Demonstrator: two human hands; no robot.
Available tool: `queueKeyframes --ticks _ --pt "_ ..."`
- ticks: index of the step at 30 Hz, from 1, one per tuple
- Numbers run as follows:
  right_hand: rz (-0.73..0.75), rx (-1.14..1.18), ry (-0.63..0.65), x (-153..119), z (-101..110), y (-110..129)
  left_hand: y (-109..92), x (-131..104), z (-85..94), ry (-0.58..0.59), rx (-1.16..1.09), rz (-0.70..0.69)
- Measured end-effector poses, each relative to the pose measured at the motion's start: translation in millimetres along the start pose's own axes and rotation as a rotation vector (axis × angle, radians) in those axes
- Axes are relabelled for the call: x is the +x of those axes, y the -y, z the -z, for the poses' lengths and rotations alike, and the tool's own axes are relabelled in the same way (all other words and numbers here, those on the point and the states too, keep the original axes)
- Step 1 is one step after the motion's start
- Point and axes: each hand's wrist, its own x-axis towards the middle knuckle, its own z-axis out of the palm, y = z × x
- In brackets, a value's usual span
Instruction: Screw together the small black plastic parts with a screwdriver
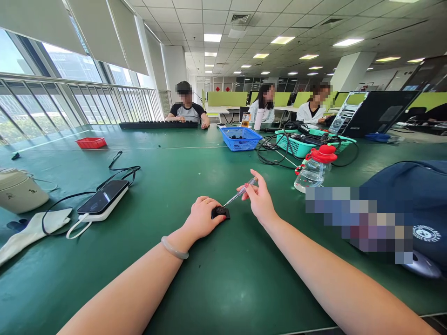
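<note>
- My left hand [204, 216] is curled over a small black piece [221, 213], gripping it with the thumb along the near side and the fingers over the far side
- That piece is down at the table [216, 288], just at the fingertips of my left hand, with its right end sticking out past them
- My right hand [261, 197] is closed on the clear handle of a screwdriver [240, 192], to the right of the piece and a little above the table
- The screwdriver slants down to my left, its tip at the top of the piece; I cannot tell whether it sits in a screw
- Beyond my hands stands a blue basket [240, 144] with small black items lying in it, too small for me to name
- To its right is a teal basket [297, 148] heaped with black cables and dark parts, some cables spilling over the rim onto the table
- Just in front of the teal basket stands a clear bottle [310, 175] with a red lid [324, 153]; how full it is I cannot tell
- Far to the left sits a shallow red tray [91, 144], well apart from the baskets; nearer me, a phone [104, 197] lies on a white block [110, 208]
</note>
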Motion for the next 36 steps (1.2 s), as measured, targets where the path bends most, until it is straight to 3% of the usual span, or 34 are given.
queueKeyframes --ticks 13,36 --pt "-0.030 0.071 0.068 -3.8 -0.8 6.9 1.5 -0.1 -1.6 -0.019 -0.005 -0.011" --pt "-0.114 0.099 0.032 -0.5 1.3 3.2 -0.5 -0.7 0.5 -0.020 -0.021 -0.009"
